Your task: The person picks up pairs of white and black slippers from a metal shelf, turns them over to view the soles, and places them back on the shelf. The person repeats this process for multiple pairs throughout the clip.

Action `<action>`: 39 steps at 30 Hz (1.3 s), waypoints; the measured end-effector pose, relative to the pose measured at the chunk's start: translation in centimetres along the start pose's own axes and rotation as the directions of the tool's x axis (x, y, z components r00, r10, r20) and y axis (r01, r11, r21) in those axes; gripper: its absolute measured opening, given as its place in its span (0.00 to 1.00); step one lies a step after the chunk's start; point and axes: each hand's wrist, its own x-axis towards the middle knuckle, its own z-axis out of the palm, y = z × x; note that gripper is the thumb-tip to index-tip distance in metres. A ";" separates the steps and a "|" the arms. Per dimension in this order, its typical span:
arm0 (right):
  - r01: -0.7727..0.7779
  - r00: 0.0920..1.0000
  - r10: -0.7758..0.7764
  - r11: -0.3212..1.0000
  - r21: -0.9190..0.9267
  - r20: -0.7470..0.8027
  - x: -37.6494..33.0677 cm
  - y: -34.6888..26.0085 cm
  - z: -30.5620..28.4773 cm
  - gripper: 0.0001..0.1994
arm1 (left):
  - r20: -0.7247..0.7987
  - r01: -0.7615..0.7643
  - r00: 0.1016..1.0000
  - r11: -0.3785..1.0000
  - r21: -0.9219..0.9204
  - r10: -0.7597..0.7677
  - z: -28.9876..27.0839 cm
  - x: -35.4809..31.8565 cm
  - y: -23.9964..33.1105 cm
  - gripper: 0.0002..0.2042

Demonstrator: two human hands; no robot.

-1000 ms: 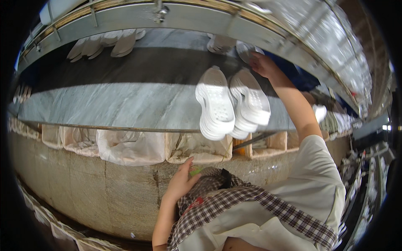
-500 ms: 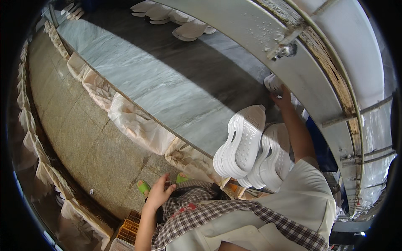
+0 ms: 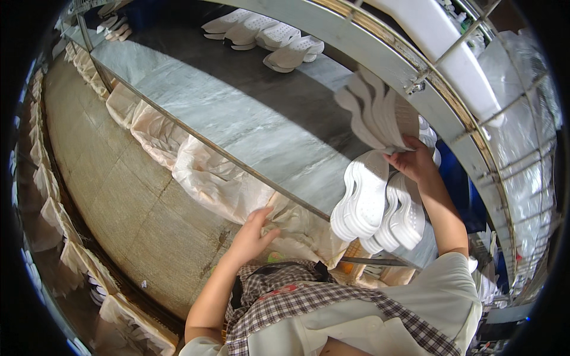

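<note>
My right hand [image 3: 415,161] is raised over the grey metal workbench [image 3: 237,113] and grips a fan of several thin white shoe insoles [image 3: 371,113] by their lower ends. Just below it, a stack of white perforated shoe soles [image 3: 371,202] stands on edge at the bench's near edge. My left hand [image 3: 254,232] hangs lower, fingers loosely spread, holding nothing, beside the cream plastic bags [image 3: 214,178] hung under the bench edge. A checked apron and pale shirt cover my body at the bottom.
More white soles [image 3: 267,37] lie in a row at the far end of the bench. A metal rail with a clamp [image 3: 415,83] curves over the bench on the right. Bagged goods line the tiled floor [image 3: 119,196] at the left.
My right hand has lifted a fan of insoles from the far side of the bench. The view swung further left and down, and my left hand rose towards the plastic bags.
</note>
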 end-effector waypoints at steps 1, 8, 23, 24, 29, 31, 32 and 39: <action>-0.038 0.994 0.032 0.998 0.054 0.106 -2.0 1.9 1.8 0.27 | -0.035 -0.064 0.997 0.997 -0.035 0.063 -0.7 0.5 1.0 0.31; 0.041 0.971 0.045 0.936 -0.351 0.233 -11.2 17.8 12.4 0.25 | -0.267 -0.292 0.952 0.689 -0.663 0.147 -5.5 0.9 6.8 0.44; 0.854 0.454 -0.378 -0.074 -0.515 0.807 -14.4 27.8 21.4 0.23 | -0.192 -0.186 0.980 0.093 -0.978 -0.060 -11.2 -10.2 7.0 0.30; 0.856 0.428 -0.380 -0.122 -0.503 0.820 -14.5 27.7 21.9 0.22 | -0.125 -0.123 0.987 0.030 -0.992 -0.097 -11.5 -10.8 7.5 0.30; 0.908 0.277 -0.447 -0.167 -0.384 0.851 -14.1 28.2 23.8 0.17 | 0.142 0.148 0.988 -0.113 -0.982 0.065 -10.8 -13.0 9.1 0.32; 0.941 0.321 -0.459 0.055 -0.335 0.828 -14.1 28.7 23.8 0.15 | 0.202 0.209 0.978 -0.150 -0.966 0.056 -10.3 -13.6 9.3 0.34; 0.933 0.357 -0.444 0.130 -0.336 0.822 -14.1 29.0 23.7 0.15 | 0.183 0.199 0.977 -0.165 -0.966 0.109 -10.1 -13.8 9.4 0.34; 0.967 0.253 -0.463 0.132 -0.216 0.849 -14.5 29.6 23.1 0.15 | 0.098 0.110 0.989 -0.106 -0.988 0.113 -9.4 -14.3 10.6 0.31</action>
